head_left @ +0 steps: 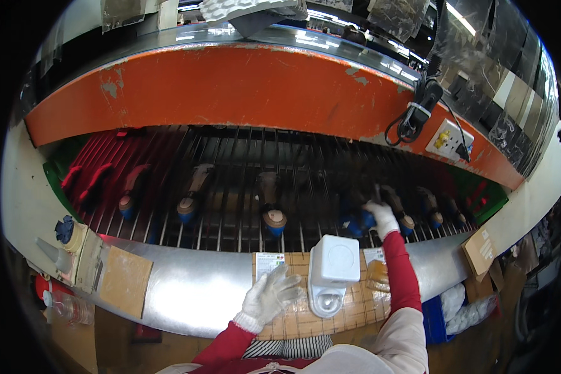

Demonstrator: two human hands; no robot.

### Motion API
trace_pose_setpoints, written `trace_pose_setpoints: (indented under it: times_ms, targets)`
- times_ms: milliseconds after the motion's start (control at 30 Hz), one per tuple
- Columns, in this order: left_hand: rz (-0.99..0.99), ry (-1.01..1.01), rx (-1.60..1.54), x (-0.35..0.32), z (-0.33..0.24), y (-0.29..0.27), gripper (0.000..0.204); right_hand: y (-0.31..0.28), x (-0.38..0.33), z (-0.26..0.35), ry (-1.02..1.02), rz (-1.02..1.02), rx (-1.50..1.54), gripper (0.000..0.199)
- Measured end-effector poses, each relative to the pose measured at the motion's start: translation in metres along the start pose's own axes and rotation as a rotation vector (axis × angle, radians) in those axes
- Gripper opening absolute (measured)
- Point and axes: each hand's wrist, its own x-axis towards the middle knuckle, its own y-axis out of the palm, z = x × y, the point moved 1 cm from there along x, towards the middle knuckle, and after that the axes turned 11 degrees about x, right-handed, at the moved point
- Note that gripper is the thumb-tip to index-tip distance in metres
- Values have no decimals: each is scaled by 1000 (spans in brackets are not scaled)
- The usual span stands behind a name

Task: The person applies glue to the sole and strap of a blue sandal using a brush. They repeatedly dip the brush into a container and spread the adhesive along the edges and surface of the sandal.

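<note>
My left hand, in a white glove, is open above the tan sheet, its fingers spread toward a white box-shaped device. That device has a round clear cup at its near end. My right hand, gloved too, reaches out over the conveyor bars. It is at a blue shoe last with a dark, smeared shape around it. Motion blur hides whether its fingers grip the last. Other pieces, apparently shoes on blue lasts, lie in a row, among them one in the middle and one further left.
An orange hood spans the conveyor, with red light at its ends. A coiled black cable hangs at right. A metal ledge runs along the front. An amber block lies beside my right forearm. A blue bin stands lower right.
</note>
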Motion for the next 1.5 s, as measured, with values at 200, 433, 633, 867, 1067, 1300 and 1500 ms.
trace_pose_setpoints:
  times_ms: [200,433,633,867,1067,1300,1500]
  targets:
    - [-85,362,426,-4,-19,41,72,-19,-108,49,-134,-34,266,15]
    - [-27,385,693,-13,-21,99,91,-4,-260,78,-273,271,441,44]
    - [42,-7,446,-65,20,73,89,27,-339,41,-54,453,348,57]
    - [-72,17,164,-121,38,21,87,-2,-349,-12,-300,206,-545,15]
    - [-161,234,271,-122,1,16,83,-13,-334,-29,-487,-8,-1041,10]
    - [-231,369,397,-127,-19,13,77,1,-318,-33,-674,-24,-1176,15]
    - [-295,492,627,-120,-33,13,73,-1,-317,-32,-698,34,-1205,15]
